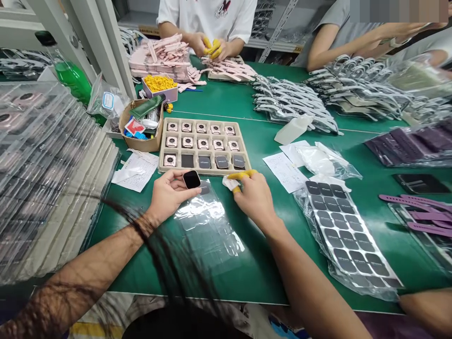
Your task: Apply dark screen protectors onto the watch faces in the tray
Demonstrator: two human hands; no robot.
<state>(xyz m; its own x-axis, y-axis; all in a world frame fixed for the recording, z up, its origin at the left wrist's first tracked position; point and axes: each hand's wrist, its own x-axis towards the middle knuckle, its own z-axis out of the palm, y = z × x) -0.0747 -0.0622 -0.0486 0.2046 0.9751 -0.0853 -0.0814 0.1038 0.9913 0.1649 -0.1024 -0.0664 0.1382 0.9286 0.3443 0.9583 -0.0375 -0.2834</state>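
Observation:
My left hand (169,194) holds a smartwatch body (191,179) by its edges, black screen facing up. Yellow finger covers sit on my right hand (252,195), whose fingers are closed on a crumpled white wipe (230,182). Just beyond both hands lies a beige compartment tray (205,172). Its back rows hold pink watch bodies with their sensor sides up. The front row has one such watch at the left, then a dark compartment and several dark square faces with print. Clear plastic film (208,221) with a dark square label lies on the table between my forearms.
Stacked trays (52,188) rise at the left, near a cardboard box (141,139) of odds and ends. A sheet of dark square stickers (348,228), papers (284,172) and a white bottle (294,129) lie right. Two people work across the green table (263,278), among pink and grey straps.

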